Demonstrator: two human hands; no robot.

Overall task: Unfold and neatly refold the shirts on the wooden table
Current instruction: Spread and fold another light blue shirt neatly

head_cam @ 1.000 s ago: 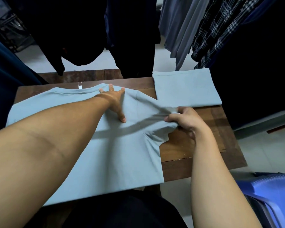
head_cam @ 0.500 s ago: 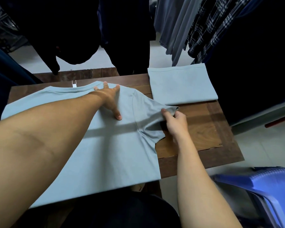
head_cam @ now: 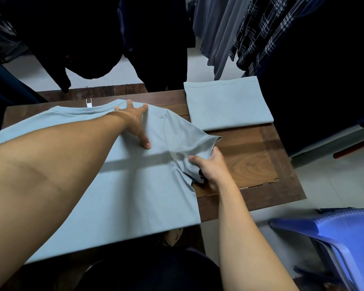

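scanning from the left: the pale blue shirt (head_cam: 114, 196) is laid open flat on the table (head_cam: 261, 164), collar (head_cam: 82, 111) at the far edge with a little white tag (head_cam: 89, 102) poking out past it, and the bottom hem (head_cam: 114, 244) drooping over the near edge toward the person, so its long axis runs far-to-near. next over, the left hand (head_cam: 135, 124) lies flat on the cloth just right of the collar, fingers straight and spread, so that grip is open and just pressing, not holding anything. right of that the sleeve (head_cam: 187, 135) sticks out sideways past the shoulder seam onto bare wood, a bit rumpled. the right hand (head_cam: 210, 166) has it at the lower corner, thumb on top and the other fingers curled round its edge, so that grip is closed on the sleeve. the bit that matters imo: the sleeve lies to the right of the pinning hand and the shirt's body lies left of the right hand, so i'd say the fold has to travel leftward, across the long axis, with the flat hand's line as the crease. right hand is clearly the nearer one for that. farther right, at the far corner of the table, a second shirt (head_cam: 227, 103) sits already folded into a neat rectangle, close to the sleeve's tip, and a blue plastic stool (head_cam: 334, 227) is on the floor off the near right corner.
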